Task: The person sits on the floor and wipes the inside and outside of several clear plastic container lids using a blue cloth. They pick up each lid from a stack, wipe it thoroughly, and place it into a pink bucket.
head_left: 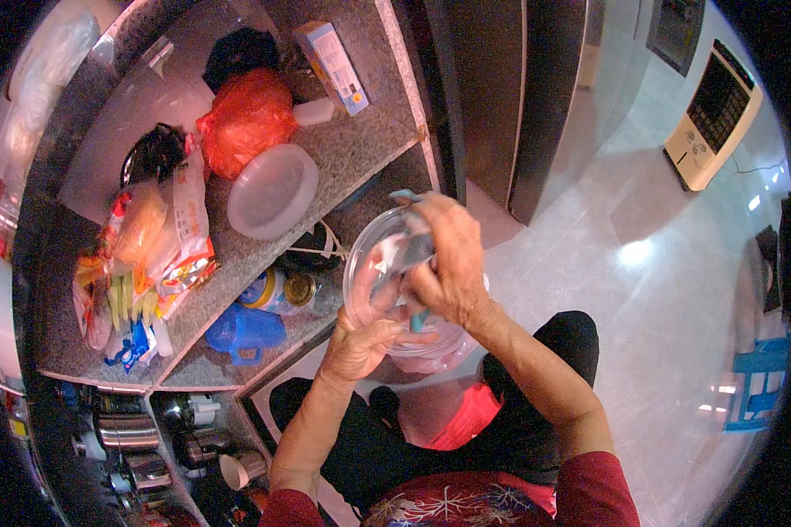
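A round clear plastic bowl is tilted in front of me, above my knees. My left hand grips its near rim, thumb on the edge. My right hand curls over the bowl's right side, fingers bent inward and slightly blurred. Bits of a teal cloth show by its fingertips and below its palm; the rest is covered by the hand. Beneath the hands is another clear, rounded plastic piece, partly hidden. A round translucent lid lies on the granite shelf to the left.
The granite shelf also bears a red plastic bag, a black bag, a small box and several food packets. Below are a blue jug and jars. An air cooler and a blue stool stand right.
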`<state>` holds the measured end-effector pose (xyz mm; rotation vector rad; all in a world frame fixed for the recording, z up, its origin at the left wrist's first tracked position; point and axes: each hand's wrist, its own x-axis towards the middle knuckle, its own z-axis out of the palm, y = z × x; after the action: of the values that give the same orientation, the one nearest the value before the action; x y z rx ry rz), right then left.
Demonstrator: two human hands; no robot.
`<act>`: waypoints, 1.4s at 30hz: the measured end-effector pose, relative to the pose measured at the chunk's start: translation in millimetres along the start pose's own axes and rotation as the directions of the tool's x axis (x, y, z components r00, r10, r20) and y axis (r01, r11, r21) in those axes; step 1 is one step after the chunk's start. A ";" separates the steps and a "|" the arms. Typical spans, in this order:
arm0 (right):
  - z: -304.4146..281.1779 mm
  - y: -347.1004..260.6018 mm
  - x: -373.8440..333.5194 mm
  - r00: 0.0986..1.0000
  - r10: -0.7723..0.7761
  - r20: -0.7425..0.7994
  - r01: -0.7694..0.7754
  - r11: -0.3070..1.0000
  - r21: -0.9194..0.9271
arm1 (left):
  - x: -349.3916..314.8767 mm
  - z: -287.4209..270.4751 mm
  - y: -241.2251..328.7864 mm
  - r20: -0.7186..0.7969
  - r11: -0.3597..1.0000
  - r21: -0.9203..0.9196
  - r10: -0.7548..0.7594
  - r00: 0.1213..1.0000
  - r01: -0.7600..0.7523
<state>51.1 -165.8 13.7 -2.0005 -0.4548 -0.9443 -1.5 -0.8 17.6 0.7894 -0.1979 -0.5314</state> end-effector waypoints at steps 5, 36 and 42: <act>-4.2 -33.0 -11.1 0.897 -0.291 0.333 0.214 0.945 0.249 | -2.0 -10.2 -6.0 -0.170 0.996 0.074 0.061 0.984 -0.049; 4.3 17.2 -11.7 0.986 0.160 -0.049 -0.162 0.986 -0.036 | 5.3 -9.1 -6.9 -0.015 1.000 -0.028 -0.001 1.000 0.000; 18.1 -20.1 -16.4 0.960 -0.084 0.268 0.098 0.994 -0.039 | 5.6 -16.6 -19.6 -0.184 0.996 -0.083 0.004 0.983 -0.019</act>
<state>36.2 -139.0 5.8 -2.1806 -0.6810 -0.7501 1.8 -4.8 -8.2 0.7498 -0.0096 -0.4503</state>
